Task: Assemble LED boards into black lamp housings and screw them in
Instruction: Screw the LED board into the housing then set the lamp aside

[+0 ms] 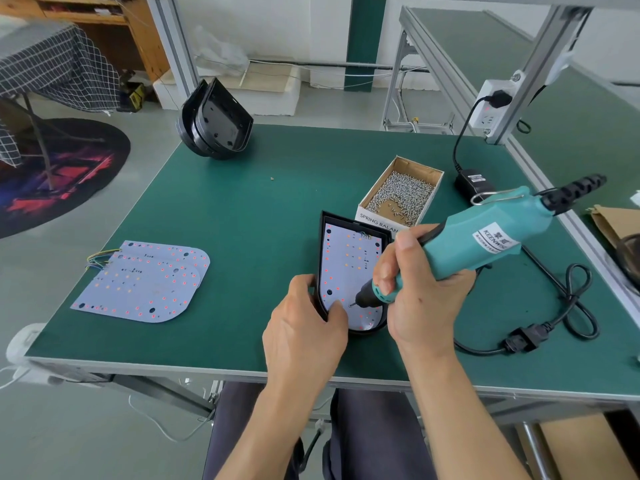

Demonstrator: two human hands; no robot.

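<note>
The housing [320, 268] lies on the green surface [242, 202], a thin, stiff board [346, 261] seated inside. Left hand [308, 323] grips its rim, the best hold; right hand [412, 292] grips the screwdriver [478, 237], tip on the board.

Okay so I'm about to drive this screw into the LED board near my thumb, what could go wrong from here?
1. The left hand grips the black housing with its thumb right beside the screwdriver tip; a slip could nick it.
2. The right hand holds the driver tilted, so the screw may go in crooked or scratch the LED board.
3. The looped power cord could snag.
</note>
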